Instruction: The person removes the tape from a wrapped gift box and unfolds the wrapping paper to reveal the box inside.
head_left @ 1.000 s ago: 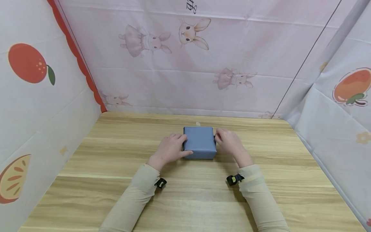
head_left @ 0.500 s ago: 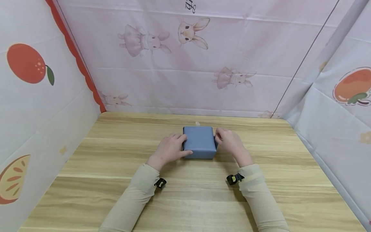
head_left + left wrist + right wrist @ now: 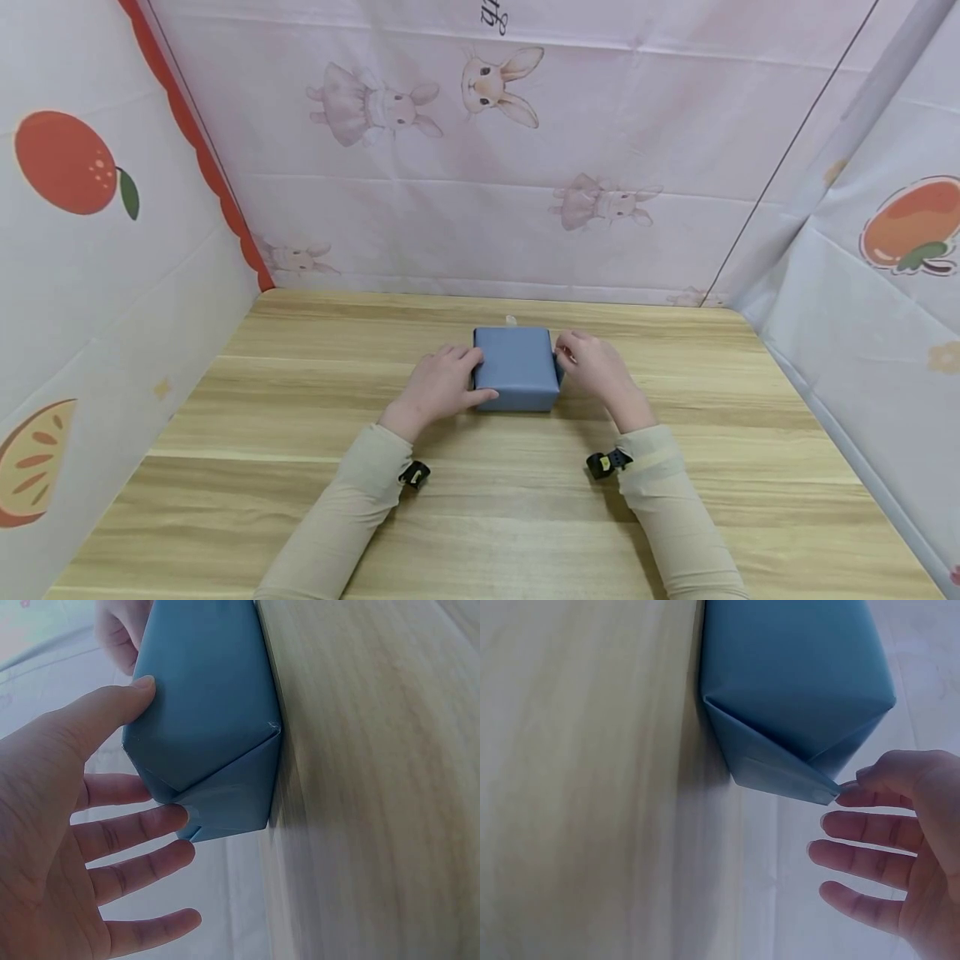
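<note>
"Blue rectangular box (image 3: 516, 367) wrapped in a smooth, paper-like sheet — where is it placed, and how is it held?"

"It is set flat on the pale wood-grain tabletop (image 3: 480, 517), between the bare right hand (image 3: 596, 367) and the bare left hand (image 3: 438, 382). By the right, the tip of a pointed blue flap (image 3: 772, 769) is pinched between thumb and forefinger; the other three fingers are held clear."

"And the left?"

"The opposite end is steadied by it: the thumb is laid on the near face, fingertips are rested about the end, and the fingers are spread, not clenched."

"How far along is the wrapping?"

"The top and near face are covered and smooth. At the left fingertips, the slant-creased folded end (image 3: 232, 791) lies fairly close; whether it is taped cannot be told. That end may be judged nearly finished."

"What is left?"

"The end at the right pinch, by the look of it — side creases are formed there, but the flap stands off from the box and is not pressed flat."

"And beyond?"

"Just past the box's far edge, between the hands, a small whitish tab (image 3: 512, 320) is seen; what it is cannot be told."
</note>
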A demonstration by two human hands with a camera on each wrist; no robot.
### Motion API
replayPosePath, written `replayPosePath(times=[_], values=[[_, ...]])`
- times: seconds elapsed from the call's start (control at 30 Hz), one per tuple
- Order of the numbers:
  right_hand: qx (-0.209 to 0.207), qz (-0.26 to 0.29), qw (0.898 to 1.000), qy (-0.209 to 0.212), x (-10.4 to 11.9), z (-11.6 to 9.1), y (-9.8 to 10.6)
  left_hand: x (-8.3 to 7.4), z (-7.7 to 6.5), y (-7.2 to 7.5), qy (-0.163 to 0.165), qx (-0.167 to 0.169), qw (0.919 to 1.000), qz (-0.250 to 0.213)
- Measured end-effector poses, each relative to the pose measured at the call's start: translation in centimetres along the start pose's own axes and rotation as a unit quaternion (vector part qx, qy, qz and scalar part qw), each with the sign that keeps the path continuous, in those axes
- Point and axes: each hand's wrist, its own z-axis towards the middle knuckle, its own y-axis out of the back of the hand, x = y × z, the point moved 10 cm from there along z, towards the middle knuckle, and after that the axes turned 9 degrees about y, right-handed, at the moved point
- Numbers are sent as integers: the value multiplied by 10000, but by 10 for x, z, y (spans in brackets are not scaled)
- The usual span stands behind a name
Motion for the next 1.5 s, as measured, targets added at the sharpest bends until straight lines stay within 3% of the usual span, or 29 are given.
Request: replayPosePath(times=[0.77,1.03,1.17,1.5], values=[[-6,304,9993,-225,-12,1,-4,-4,0,5,-67,-89,9999,12],[651,1395,9857,-690,-20,2,-28,-4,0,3,-25,-46,10000,50],[874,1582,9804,-786,-22,0,-36,-3,0,1,-8,-12,10000,66],[974,1616,9799,-641,-17,1,-39,2,0,1,17,52,9999,-118]])
